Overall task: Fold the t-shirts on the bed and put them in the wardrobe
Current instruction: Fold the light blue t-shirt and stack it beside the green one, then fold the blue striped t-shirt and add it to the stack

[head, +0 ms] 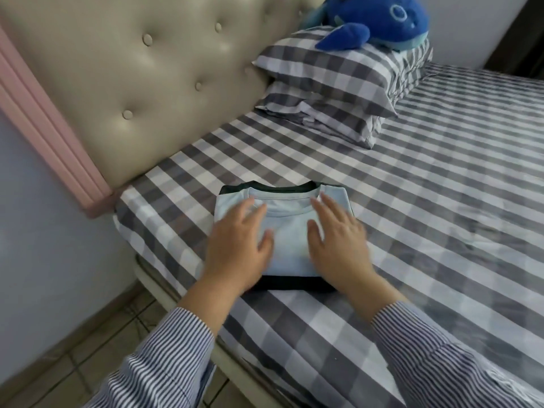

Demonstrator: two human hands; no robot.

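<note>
Pale blue cotton, folded into a neat rectangle, lies at the centre of the view: the light blue t-shirt (pixel 290 231), collar toward twelve o'clock. Under it sits a dark t-shirt (pixel 294 284), mostly hidden; only a dark strip at six o'clock and a thin band along the far edge show, so its fold and exact colour cannot be told. Both hands are motion-blurred and their fingertips are hard to make out. The forearms in striped sleeves (pixel 164 357) run out of view at the bottom edge.

The bed (pixel 441 201) wears a grey and white checked sheet and fills the right and middle of the view. A padded beige buttoned headboard (pixel 132 83) stands at ten to eleven o'clock, with a pink frame (pixel 50 131) at nine o'clock against a pale wall. Two stacked checked pillows (pixel 332 83) lie at one o'clock, and a blue plush toy (pixel 379 22), cut off by the top edge, rests on them. Tiled floor (pixel 88 348) shows at seven o'clock.

The left hand (pixel 238 245) lies flat on the left part of the pale shirt, fingers straight and spread. The right hand (pixel 338 240) lies likewise on the right part, fingers extended. The stack sits near the bed's near corner, close to the headboard.
</note>
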